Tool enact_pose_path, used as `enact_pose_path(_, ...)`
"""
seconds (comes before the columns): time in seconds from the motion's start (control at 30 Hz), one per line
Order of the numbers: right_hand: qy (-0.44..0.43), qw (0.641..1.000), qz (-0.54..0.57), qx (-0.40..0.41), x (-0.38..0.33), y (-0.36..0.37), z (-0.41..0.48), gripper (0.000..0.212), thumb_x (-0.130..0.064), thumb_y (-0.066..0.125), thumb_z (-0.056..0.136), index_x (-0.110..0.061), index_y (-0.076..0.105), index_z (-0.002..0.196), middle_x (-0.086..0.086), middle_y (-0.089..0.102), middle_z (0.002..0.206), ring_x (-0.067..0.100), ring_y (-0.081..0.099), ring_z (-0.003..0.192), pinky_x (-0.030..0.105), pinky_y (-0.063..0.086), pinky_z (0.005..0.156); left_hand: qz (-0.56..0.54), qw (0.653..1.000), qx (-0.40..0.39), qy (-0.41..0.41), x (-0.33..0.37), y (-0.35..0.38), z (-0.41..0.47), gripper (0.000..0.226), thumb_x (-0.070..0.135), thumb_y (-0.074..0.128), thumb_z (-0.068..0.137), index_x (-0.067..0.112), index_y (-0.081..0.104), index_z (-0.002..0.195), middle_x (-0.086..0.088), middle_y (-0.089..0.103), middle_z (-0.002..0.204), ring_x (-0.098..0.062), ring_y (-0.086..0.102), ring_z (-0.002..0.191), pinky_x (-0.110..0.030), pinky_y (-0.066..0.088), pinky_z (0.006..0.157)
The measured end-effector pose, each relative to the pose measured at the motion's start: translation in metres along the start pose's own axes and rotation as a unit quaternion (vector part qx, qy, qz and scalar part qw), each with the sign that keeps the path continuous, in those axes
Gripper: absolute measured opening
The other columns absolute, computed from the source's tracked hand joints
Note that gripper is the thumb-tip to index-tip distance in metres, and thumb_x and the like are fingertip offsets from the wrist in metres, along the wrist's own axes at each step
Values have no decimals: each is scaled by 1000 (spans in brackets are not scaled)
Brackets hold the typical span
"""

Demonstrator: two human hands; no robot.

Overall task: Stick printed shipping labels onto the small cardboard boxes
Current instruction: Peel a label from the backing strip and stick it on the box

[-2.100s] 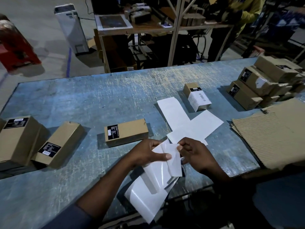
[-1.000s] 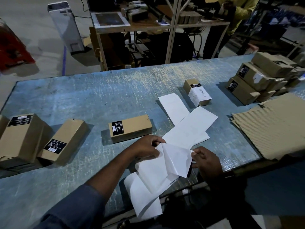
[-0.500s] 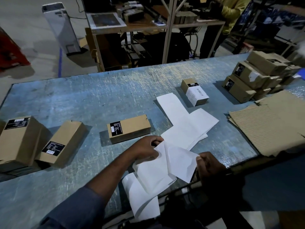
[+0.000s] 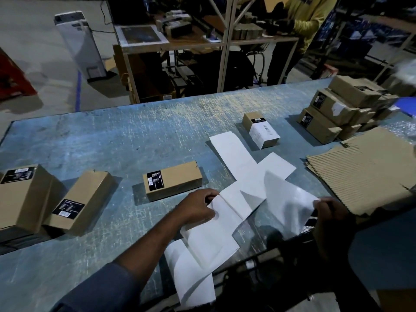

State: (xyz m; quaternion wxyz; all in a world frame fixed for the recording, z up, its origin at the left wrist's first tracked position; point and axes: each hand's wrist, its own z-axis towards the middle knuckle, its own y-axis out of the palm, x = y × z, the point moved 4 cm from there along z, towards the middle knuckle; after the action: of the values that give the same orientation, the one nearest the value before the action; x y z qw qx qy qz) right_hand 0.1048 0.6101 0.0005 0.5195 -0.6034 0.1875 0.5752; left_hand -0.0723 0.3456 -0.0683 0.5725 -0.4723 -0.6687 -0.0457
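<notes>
Your right grip (image 4: 332,212) now sits farther out from the left grip (image 4: 198,208), the label (image 4: 290,199) pinched in it peeled almost clear of the backing strip (image 4: 211,240), which the left grip clamps by its upper edge. Keep the label taut, sticky face off your fingers, and carry it to the nearest box (image 4: 173,180), just beyond the left grip. Earlier the two grips nearly touched.

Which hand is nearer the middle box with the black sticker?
Left. The left hand sits just in front of the box, pinching the label strip; the right hand holds a peeled label far to its right.
</notes>
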Motion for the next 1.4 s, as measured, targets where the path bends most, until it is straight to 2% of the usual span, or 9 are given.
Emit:
enact_pose_path(0.13, 17, 994, 102, -25, -39, 13, 6, 10, -19, 60, 80, -17, 66, 72, 6, 60, 56, 28, 63, 47, 46, 57, 47, 139, 983, 81, 92, 26, 1, -17, 83, 22, 68, 79, 38, 36, 154, 8, 31, 160, -16, 44, 139, -26, 40, 109)
enact_pose_path(0.27, 77, 964, 207, -151, -76, 57, -3, 20, 0, 58, 92, -7, 62, 74, 6, 58, 55, 20, 56, 43, 30, 50, 41, 117, 957, 107, 243, 63, 1, -42, 96, 48, 78, 77, 47, 23, 156, 22, 18, 162, -2, 26, 148, -23, 29, 116)
enact_pose_path(0.37, 136, 932, 247, -225, -101, 90, -18, 18, 0, 56, 93, -4, 62, 77, 14, 62, 65, 26, 61, 50, 32, 52, 47, 50, 961, 148, 227, 65, -2, -44, 96, 55, 84, 74, 43, 33, 154, 25, 34, 155, 2, 39, 141, -22, 37, 113)
enact_pose_path(0.5, 210, 869, 333, -300, -127, 119, -34, 11, -4, 58, 96, 0, 64, 88, 15, 65, 71, 30, 68, 60, 36, 58, 54, -168, 945, 220, 172, 41, -19, -38, 40, 12, 67, 93, 33, 69, 127, 12, 72, 119, -12, 68, 110, -39, 57, 93)
enact_pose_path(0.63, 247, 812, 376, -371, -130, 134, -42, 17, -18, 57, 99, -8, 67, 90, 16, 70, 81, 30, 70, 70, 37, 59, 60, -332, 909, 245, 57, 21, -38, -43, 38, -5, 59, 97, 27, 79, 97, 8, 78, 89, -15, 70, 84, -28, 59, 68)
enact_pose_path(0.77, 298, 773, 390, -402, -117, 143, -36, 47, -49, 52, 99, -4, 65, 102, 25, 73, 97, 31, 69, 75, 32, 57, 59, -429, 884, 186, -6, 4, -45, -46, 19, 8, 64, 97, 4, 73, 114, -16, 77, 107, -34, 73, 97, -46, 60, 85)
enact_pose_path(0.97, 155, 876, 198, -411, -101, 162, -27, 9, -17, 66, 93, -14, 74, 95, 11, 77, 94, 22, 65, 72, 33, 51, 60, -464, 873, 152, -5, -1, -49, -57, 24, 5, 61, 97, 5, 68, 120, -14, 76, 114, -24, 75, 94, -31, 61, 71)
enact_pose_path(1.17, 76, 878, 135, -453, -100, 180, -36, 15, -19, 73, 92, -4, 74, 89, 11, 78, 85, 28, 71, 71, 34, 52, 57, -417, 898, 143, 1, -4, -46, -59, 30, 10, 64, 98, 8, 67, 127, -11, 74, 121, -31, 72, 111, -46, 57, 96)
enact_pose_path(1.4, 80, 888, 122, -436, -86, 196, -20, 15, -18, 76, 89, -5, 74, 82, 16, 77, 84, 30, 69, 68, 37, 53, 59, -323, 894, 307, -50, -23, -79, -66, 13, 27, 70, 95, 19, 78, 102, -4, 79, 94, -18, 74, 79, -29, 57, 69)
